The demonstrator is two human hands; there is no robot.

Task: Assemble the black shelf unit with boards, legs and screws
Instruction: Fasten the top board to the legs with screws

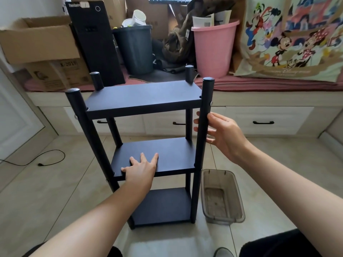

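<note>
The black shelf unit [144, 97] stands upright on the tiled floor in front of me, with three boards between round black legs. My left hand [142, 171] lies flat with spread fingers on the front of the middle board [167, 151]. My right hand [220, 134] holds the front right leg [205, 108] just below the top board, fingers wrapped behind it and thumb in front. The bottom board [163, 204] sits near the floor. Small silver screw heads show on the front legs at top-board height.
A clear grey plastic bin [222, 216] lies on the floor right of the shelf. Behind it runs a low drawer bench [241, 101] carrying cardboard boxes [37, 43], a black computer tower [94, 43], a dark bin [135, 49] and a pink bucket [213, 51]. A black cable [46, 156] trails at left.
</note>
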